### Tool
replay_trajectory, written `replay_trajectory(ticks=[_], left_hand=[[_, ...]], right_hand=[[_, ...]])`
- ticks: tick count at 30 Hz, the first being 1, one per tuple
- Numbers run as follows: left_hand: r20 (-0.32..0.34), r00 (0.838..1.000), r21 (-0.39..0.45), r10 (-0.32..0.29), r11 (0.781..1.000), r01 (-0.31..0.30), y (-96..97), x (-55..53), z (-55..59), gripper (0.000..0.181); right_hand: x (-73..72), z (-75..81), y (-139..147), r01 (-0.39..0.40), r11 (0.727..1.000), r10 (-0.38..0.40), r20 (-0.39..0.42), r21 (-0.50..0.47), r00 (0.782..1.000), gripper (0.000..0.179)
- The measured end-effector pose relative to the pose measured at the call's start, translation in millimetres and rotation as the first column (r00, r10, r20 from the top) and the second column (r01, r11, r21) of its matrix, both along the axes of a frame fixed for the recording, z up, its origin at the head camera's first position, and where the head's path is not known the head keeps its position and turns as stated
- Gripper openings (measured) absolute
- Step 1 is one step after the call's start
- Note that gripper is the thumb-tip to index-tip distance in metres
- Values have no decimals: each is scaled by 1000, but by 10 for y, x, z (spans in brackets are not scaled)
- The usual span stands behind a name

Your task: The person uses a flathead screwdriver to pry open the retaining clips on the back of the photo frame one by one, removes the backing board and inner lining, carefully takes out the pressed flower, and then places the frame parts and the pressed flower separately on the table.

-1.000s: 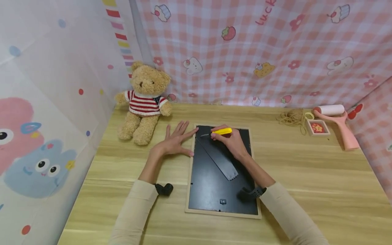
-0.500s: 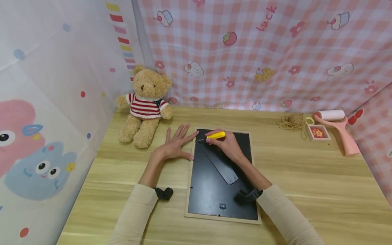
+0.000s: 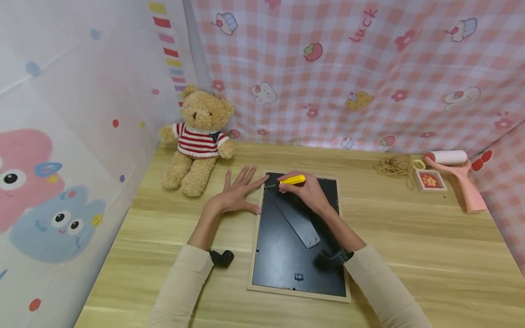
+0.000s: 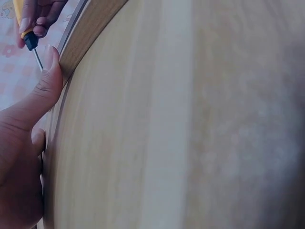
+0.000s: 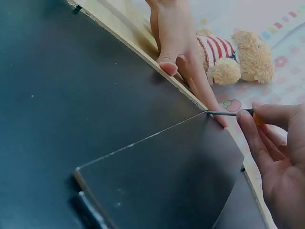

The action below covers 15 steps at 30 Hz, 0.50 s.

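Note:
A wooden picture frame (image 3: 311,294) lies face down on the table, its black backing board (image 3: 276,255) uppermost. A slanted stand leg (image 3: 302,225) is set in that board. My right hand (image 3: 311,195) pinches a screwdriver (image 3: 293,180) by its yellow handle. In the right wrist view the screwdriver's thin metal shaft (image 5: 223,113) reaches the frame's inner left edge, at the upper corner of the stand leg. My left hand (image 3: 235,195) is spread beside the frame, thumb and index finger against its left side. The thumb (image 4: 51,78) shows close up in the left wrist view.
A teddy bear (image 3: 201,141) in a striped sweater sits at the back left. Toward the back right are twine (image 3: 393,165), a small framed picture (image 3: 429,180) and a pink-handled lint roller (image 3: 467,182). Patterned cloth (image 3: 328,123) hangs behind the table.
My right hand has moved left, bringing the screwdriver's tip to the frame's left inner edge, and has stayed nearly still since. My left hand keeps its place. The head view has shifted slightly.

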<state>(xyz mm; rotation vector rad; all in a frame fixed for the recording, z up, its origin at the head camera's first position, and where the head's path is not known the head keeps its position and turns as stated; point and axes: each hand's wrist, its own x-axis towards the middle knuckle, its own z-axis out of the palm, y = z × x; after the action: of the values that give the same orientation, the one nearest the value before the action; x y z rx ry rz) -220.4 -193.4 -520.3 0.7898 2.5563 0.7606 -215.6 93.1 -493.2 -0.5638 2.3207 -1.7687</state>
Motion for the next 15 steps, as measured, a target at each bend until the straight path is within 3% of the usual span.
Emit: replay_trajectory(ticks=[15], left_hand=[[6, 1000, -2, 10, 1000, -10, 8, -15, -36, 108]], right_hand=[[41, -31, -1, 68, 995, -62, 87, -66, 994, 25]])
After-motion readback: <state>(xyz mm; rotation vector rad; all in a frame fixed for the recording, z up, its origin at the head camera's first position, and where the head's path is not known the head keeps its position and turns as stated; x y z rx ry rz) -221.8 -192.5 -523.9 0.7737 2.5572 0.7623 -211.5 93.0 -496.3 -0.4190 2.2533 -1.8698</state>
